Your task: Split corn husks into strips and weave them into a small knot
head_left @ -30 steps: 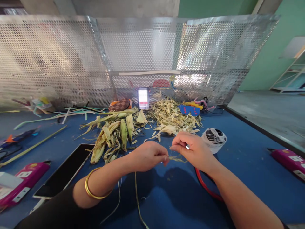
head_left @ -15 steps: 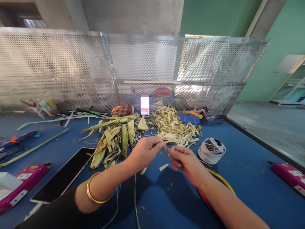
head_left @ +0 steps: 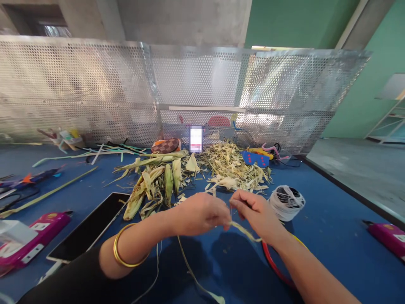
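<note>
My left hand [head_left: 202,213] is closed in a pinch on a pale corn husk strip [head_left: 243,230], whose loose end sticks out to the right beneath my other hand. Below my left wrist a long husk strand [head_left: 190,266] trails down over the table, and a thin white thread [head_left: 157,272] hangs beside it. My right hand [head_left: 256,213] pinches thumb to forefinger close to the left fingertips; what is between them is too fine to make out. Just beyond it stands a spool of white string [head_left: 286,204].
Corn husks [head_left: 158,185] and a heap of shredded husk [head_left: 234,164] lie ahead. A phone or tablet [head_left: 90,228] and a magenta power strip [head_left: 38,236] are at left, another power strip [head_left: 386,234] at right. Red tubing [head_left: 274,266] curves under my right forearm.
Both hands have come closer together and shifted slightly right. The husk strip's end now shows to the right of my left hand, and the long strand below has swung rightward.
</note>
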`<action>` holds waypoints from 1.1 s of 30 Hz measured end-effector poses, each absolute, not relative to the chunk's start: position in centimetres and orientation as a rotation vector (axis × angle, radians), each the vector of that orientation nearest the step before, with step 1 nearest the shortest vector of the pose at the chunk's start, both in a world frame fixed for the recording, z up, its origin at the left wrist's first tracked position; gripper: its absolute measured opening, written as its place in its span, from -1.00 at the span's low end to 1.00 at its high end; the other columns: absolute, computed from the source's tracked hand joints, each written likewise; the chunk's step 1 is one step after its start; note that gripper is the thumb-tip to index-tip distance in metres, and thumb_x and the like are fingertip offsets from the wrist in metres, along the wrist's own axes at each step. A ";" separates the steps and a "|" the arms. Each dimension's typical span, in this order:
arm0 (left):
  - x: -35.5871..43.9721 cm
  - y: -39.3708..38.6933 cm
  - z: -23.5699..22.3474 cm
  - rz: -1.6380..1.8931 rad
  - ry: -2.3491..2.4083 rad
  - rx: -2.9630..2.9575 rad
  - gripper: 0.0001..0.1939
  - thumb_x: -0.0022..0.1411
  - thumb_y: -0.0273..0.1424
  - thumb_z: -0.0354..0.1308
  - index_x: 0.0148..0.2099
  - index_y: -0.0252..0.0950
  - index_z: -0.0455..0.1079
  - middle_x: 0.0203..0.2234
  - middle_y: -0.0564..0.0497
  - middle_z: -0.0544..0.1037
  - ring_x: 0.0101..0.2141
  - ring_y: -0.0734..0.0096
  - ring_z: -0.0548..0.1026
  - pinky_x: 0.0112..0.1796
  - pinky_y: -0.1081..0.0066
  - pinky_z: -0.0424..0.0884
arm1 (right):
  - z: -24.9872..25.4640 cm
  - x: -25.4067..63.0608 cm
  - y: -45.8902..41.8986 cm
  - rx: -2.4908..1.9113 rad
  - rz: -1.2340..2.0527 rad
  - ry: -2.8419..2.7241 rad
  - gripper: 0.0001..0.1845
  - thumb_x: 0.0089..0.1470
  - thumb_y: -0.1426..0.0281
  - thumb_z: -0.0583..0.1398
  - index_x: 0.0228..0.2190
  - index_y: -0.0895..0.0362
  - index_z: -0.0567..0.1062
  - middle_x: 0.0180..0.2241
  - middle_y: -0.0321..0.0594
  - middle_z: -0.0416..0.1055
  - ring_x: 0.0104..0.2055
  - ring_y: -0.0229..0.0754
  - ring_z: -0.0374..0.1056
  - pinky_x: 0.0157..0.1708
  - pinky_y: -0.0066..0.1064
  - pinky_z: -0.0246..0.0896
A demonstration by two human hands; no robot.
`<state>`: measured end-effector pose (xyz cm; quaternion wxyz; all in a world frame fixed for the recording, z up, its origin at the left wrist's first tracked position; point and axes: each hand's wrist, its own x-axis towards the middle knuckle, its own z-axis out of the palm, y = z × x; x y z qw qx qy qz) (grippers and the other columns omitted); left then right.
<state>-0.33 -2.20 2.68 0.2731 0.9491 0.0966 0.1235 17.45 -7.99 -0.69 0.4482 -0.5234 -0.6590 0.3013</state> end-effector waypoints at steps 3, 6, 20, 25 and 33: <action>-0.4 -2.1 3.5 0.578 0.405 2.398 -0.72 0.27 -0.40 -0.06 -0.35 -0.27 0.46 -0.44 -0.01 0.52 -0.37 0.44 0.44 -0.30 0.52 0.26 | -1.3 17.0 -7.7 -1.143 1.123 -1.346 -0.69 0.03 0.16 0.16 -0.58 0.10 0.36 -0.72 -0.44 0.05 -0.66 -0.34 -0.05 -0.60 -0.45 -0.04; -0.1 -1.9 3.3 0.812 0.697 2.354 -0.75 0.25 -0.41 -0.02 -0.38 -0.28 0.46 -0.49 0.01 0.50 -0.42 0.45 0.41 -0.36 0.52 0.24 | -2.1 16.3 -7.8 -1.114 1.160 -1.250 -0.71 0.04 0.16 0.15 -0.56 0.10 0.36 -0.73 -0.47 -0.02 -0.67 -0.35 -0.09 -0.60 -0.45 -0.02; -0.1 -1.7 1.2 0.528 0.582 2.867 -0.79 0.20 -0.48 0.02 -0.40 -0.28 0.47 -0.53 0.01 0.51 -0.44 0.43 0.44 -0.40 0.52 0.25 | -1.0 16.8 -8.8 -1.250 0.192 -1.869 -0.79 0.15 0.41 0.04 -0.52 0.12 0.33 -0.57 -0.33 0.22 -0.52 -0.29 0.15 -0.51 -0.47 0.00; -0.1 -2.0 2.6 0.566 0.393 2.520 -0.82 0.20 -0.42 0.07 -0.37 -0.30 0.49 -0.51 0.04 0.52 -0.44 0.51 0.44 -0.39 0.57 0.27 | -1.4 17.7 -7.4 -1.301 0.995 -1.381 -0.71 0.03 0.19 0.15 -0.57 0.11 0.36 -0.73 -0.45 0.08 -0.67 -0.35 0.00 -0.64 -0.50 -0.08; 0.2 -0.9 1.7 0.892 0.965 2.311 -0.76 0.18 -0.39 0.05 -0.45 -0.32 0.48 -0.66 0.09 0.44 -0.58 0.54 0.33 -0.49 0.54 0.20 | -2.9 16.2 -7.5 -1.175 1.154 -1.183 -0.71 0.00 0.17 0.18 -0.56 0.13 0.39 -0.77 -0.50 -0.02 -0.70 -0.38 -0.10 -0.64 -0.49 -0.07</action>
